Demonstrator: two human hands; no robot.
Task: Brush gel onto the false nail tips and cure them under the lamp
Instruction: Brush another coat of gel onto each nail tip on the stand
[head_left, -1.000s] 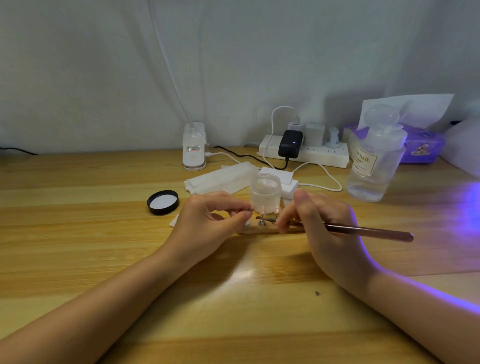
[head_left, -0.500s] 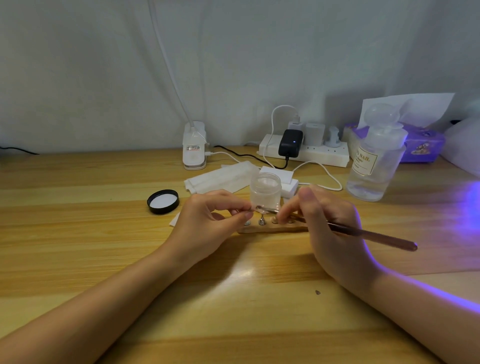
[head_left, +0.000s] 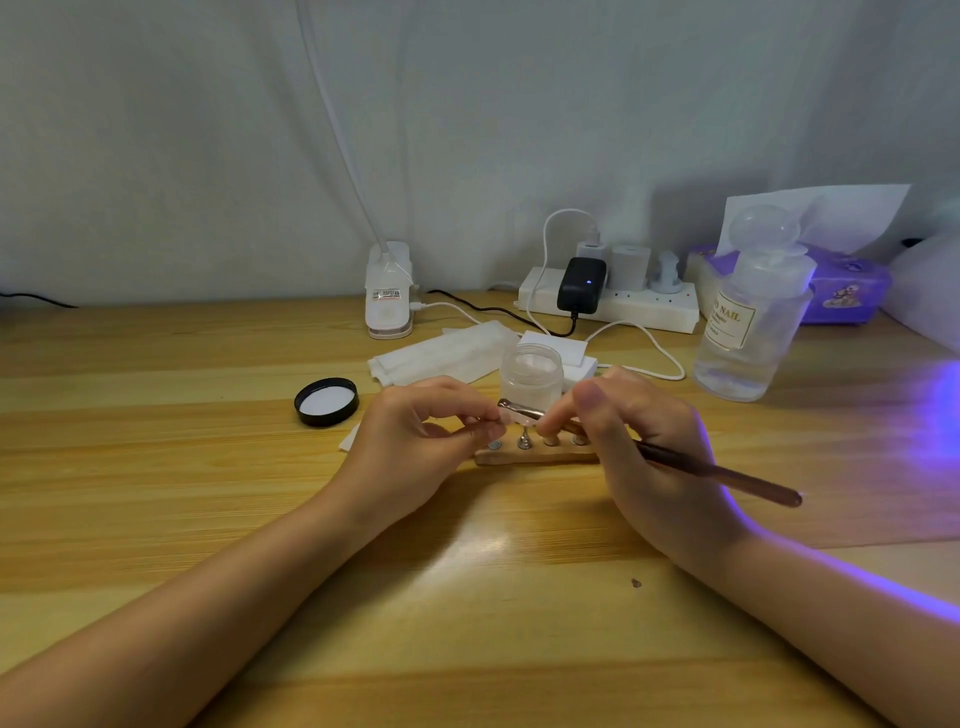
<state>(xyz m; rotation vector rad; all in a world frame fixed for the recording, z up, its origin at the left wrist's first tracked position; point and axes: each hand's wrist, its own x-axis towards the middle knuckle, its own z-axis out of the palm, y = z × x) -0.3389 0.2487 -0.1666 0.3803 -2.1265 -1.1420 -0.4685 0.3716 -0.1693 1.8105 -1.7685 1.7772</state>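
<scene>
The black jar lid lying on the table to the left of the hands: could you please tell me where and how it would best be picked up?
Pinch the black lid across its raised rim, coming straight down from above. It lies flat on the table, white liner up, so only the rim offers an edge. Its near and left sides look free.

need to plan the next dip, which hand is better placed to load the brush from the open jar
Right. The right hand already grips the brush, whose tip lies just in front of the open jar. The left hand is busy pinching a nail tip.
</scene>
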